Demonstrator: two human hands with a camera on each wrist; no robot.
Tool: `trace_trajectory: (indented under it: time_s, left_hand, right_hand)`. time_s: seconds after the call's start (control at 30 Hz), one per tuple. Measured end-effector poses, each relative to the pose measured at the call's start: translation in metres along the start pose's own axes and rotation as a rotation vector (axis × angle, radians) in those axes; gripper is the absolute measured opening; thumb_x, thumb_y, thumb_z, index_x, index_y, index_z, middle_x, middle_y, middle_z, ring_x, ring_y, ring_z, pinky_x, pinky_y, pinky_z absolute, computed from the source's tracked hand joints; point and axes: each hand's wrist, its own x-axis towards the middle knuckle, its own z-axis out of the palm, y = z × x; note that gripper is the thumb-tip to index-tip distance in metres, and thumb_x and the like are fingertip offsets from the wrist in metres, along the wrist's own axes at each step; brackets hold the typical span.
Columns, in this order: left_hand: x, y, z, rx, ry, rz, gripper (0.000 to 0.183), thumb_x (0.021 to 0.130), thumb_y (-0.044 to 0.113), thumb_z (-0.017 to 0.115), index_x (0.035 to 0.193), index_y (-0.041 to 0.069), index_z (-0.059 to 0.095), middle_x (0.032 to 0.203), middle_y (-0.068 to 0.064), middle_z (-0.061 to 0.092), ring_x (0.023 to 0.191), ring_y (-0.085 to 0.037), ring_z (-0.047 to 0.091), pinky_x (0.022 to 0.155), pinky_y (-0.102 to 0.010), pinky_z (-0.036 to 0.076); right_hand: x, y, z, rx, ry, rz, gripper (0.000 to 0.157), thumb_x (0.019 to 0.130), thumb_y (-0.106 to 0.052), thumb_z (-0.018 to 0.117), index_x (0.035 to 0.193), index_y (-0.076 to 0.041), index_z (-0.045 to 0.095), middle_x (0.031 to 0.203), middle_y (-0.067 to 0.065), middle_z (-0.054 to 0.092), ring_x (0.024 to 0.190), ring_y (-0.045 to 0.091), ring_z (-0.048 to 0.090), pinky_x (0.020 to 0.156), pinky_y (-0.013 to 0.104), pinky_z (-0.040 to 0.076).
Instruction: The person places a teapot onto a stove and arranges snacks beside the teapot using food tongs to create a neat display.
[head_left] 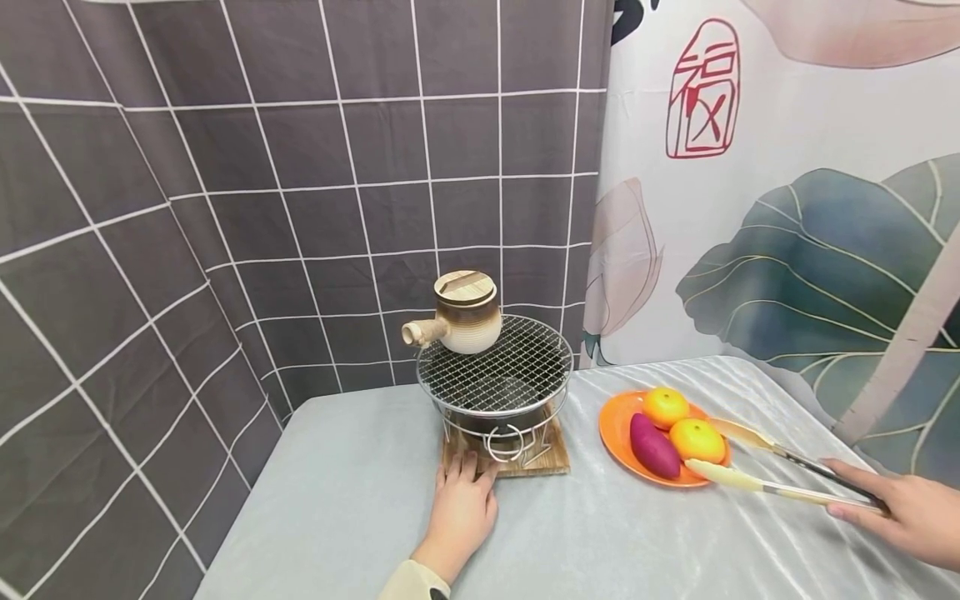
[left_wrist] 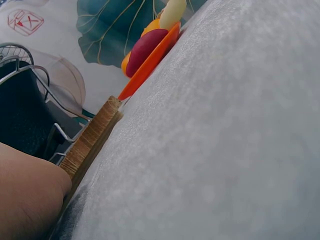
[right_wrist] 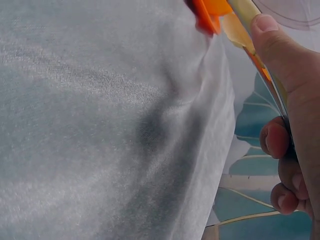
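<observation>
My right hand [head_left: 911, 512] grips a pair of tongs [head_left: 813, 493] with pale tips. The tongs' arms are spread, one tip over an orange plate [head_left: 618, 446] and the other beside the front mandarin [head_left: 697, 439]. A second mandarin [head_left: 666, 407] and a purple sweet potato [head_left: 654, 446] lie on that plate. In the right wrist view, the thumb and curled fingers [right_wrist: 277, 137] are around the tongs. My left hand [head_left: 461, 508] rests with extended fingers on the front-left edge of a wooden board [head_left: 555, 454] under a round grill stove [head_left: 498, 417].
A small clay pot [head_left: 468, 329] with a wooden lid and side handle sits on the left of the wire mesh [head_left: 525, 358]. Grey cloth [head_left: 337, 500] covers the table. A dark tiled curtain [head_left: 300, 208] and a lotus-print curtain [head_left: 817, 275] hang behind.
</observation>
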Motion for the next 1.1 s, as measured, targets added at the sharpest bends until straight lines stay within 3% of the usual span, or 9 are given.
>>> trace_trajectory:
  time_s: [0.13,0.23,0.33,0.6,0.77,1.03,1.1]
  left_hand:
    - [0.0,-0.001,0.002,0.003,0.013,0.006,0.036,0.086,0.018,0.069,0.122,0.019,0.075,0.126,-0.019,0.065,0.12,-0.045,0.059,0.094,-0.069,0.044]
    - [0.0,-0.001,0.002,0.007,0.015,0.007,0.036,0.086,0.019,0.069,0.122,0.019,0.075,0.126,-0.019,0.065,0.12,-0.045,0.059,0.094,-0.069,0.044]
    - [0.0,0.0,0.002,0.013,0.013,0.009,0.036,0.086,0.02,0.069,0.121,0.019,0.075,0.126,-0.019,0.065,0.12,-0.045,0.059,0.093,-0.069,0.045]
    - [0.001,0.0,0.0,0.021,0.006,0.004,0.037,0.086,0.018,0.069,0.122,0.019,0.074,0.126,-0.019,0.065,0.121,-0.045,0.059,0.094,-0.068,0.045]
    - [0.001,0.001,-0.001,0.009,0.006,0.001,0.037,0.085,0.017,0.069,0.121,0.019,0.075,0.127,-0.02,0.065,0.121,-0.046,0.059,0.094,-0.069,0.045]
    - [0.0,0.002,-0.002,-0.008,-0.009,-0.006,0.037,0.086,0.016,0.069,0.122,0.018,0.074,0.127,-0.021,0.064,0.122,-0.046,0.058,0.094,-0.069,0.044]
    - [-0.001,0.002,-0.003,-0.01,-0.009,-0.007,0.037,0.086,0.016,0.069,0.123,0.018,0.074,0.127,-0.021,0.065,0.122,-0.046,0.058,0.094,-0.069,0.044]
  right_hand:
    - [0.001,0.002,0.001,-0.006,-0.008,-0.003,0.073,0.087,-0.049,0.074,0.146,-0.01,0.053,0.056,-0.012,0.031,0.049,0.004,0.024,0.05,0.025,0.027]
    - [0.0,0.002,0.002,-0.002,0.04,-0.023,0.076,0.085,-0.048,0.076,0.153,-0.03,0.046,0.056,-0.014,0.029,0.049,0.002,0.023,0.049,0.025,0.027]
    - [-0.001,0.002,0.002,0.0,0.063,-0.027,0.078,0.085,-0.048,0.077,0.153,-0.04,0.042,0.056,-0.015,0.028,0.048,0.002,0.022,0.049,0.025,0.026]
    - [0.0,0.001,0.0,-0.01,0.058,-0.018,0.073,0.085,-0.05,0.076,0.15,-0.049,0.042,0.055,-0.016,0.028,0.048,0.003,0.024,0.048,0.026,0.026]
    - [0.001,0.001,-0.002,-0.018,0.03,-0.017,0.069,0.086,-0.05,0.074,0.149,-0.041,0.048,0.055,-0.016,0.029,0.048,0.003,0.026,0.048,0.026,0.028]
    - [0.005,0.0,-0.01,-0.034,-0.037,0.008,0.069,0.09,-0.05,0.071,0.147,-0.013,0.054,0.053,-0.012,0.032,0.047,0.005,0.029,0.049,0.027,0.029]
    - [0.006,-0.001,-0.013,-0.037,-0.051,0.017,0.07,0.091,-0.05,0.07,0.147,-0.012,0.054,0.053,-0.011,0.033,0.048,0.006,0.031,0.049,0.027,0.03]
